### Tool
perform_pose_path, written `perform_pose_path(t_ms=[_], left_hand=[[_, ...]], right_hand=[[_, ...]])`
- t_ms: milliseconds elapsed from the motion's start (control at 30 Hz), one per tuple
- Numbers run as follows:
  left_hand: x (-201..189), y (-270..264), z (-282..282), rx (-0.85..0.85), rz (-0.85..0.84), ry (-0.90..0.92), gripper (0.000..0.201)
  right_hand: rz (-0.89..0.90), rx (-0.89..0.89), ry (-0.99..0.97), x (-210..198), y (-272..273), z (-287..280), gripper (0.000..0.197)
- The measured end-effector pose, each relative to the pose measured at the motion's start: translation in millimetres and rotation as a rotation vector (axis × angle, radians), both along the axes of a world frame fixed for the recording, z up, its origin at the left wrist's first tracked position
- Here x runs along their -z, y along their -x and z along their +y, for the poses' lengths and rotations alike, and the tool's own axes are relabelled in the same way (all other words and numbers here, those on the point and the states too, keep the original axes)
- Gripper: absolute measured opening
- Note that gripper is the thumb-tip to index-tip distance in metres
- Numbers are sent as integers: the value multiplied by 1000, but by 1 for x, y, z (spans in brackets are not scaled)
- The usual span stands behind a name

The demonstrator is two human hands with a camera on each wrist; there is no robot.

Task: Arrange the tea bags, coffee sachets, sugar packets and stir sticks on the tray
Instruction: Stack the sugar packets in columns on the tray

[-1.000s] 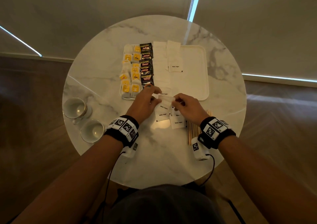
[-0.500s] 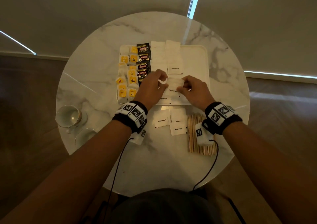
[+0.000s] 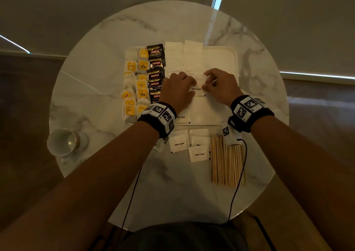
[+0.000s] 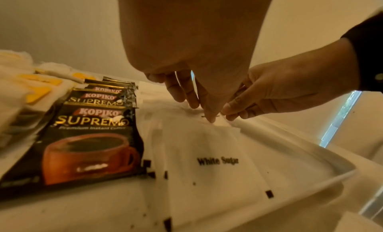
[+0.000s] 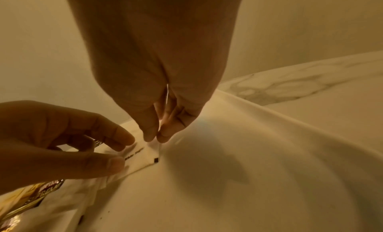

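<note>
Both hands meet over the white tray (image 3: 230, 62) at the middle of the round marble desk (image 3: 107, 43). The left hand (image 3: 177, 89) and the right hand (image 3: 221, 86) each pinch a side of one white sugar packet (image 3: 197, 89) in a fingertip grip, low over the tray's second sugar column. Three more sugar packets (image 3: 198, 153) and the stir sticks (image 3: 221, 162) lie by the desk's near edge.

At the frame's centre we see a round table (image 3: 115, 89) of polished, grey-veined marble with a glossy sheen. On it, the white tray (image 3: 221, 58) looks like smooth matt plastic. Its coffee sachets (image 4: 91, 137) are shiny black foil; the sugar packets (image 3: 179, 144) below are matt white paper. Lower right, the stir sticks (image 3: 221, 164) are pale bare wood. At left, the cup (image 3: 61, 142) looks glazed.
</note>
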State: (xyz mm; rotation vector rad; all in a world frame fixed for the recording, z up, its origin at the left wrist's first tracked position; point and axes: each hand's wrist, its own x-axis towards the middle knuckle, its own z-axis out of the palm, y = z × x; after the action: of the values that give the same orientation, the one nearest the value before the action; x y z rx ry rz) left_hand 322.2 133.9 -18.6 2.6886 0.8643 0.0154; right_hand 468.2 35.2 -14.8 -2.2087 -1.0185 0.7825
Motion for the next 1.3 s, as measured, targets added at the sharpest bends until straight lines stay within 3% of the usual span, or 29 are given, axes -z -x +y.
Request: perform_pose_path(t_ms=[133,233,400,733,867,1067,1300], left_hand=[[5,-2,1,-6,25,-22,31],[7,-3,2,-5,38,-22,30],[2,1,0,-10,28,15,30],[-13,79,-41,3,-205,102,19],[-8,121,-68,9,-146,136,21],[4,153,-93,-60,92,181,52],[4,156,-102,-94,105,158,41]], right_hand=[[37,102,-52,5,1,-1,29],[-36,30,-19,8,6,0,17],[-96,0,-15,6,7,-1,15],[44,48,-109,-16,42,-32,11],[78,23,-116,-20,69,-52,12],[106,-14,-84,-20,105,-83,11],[103,-26,-62,-13,131,-110,12]])
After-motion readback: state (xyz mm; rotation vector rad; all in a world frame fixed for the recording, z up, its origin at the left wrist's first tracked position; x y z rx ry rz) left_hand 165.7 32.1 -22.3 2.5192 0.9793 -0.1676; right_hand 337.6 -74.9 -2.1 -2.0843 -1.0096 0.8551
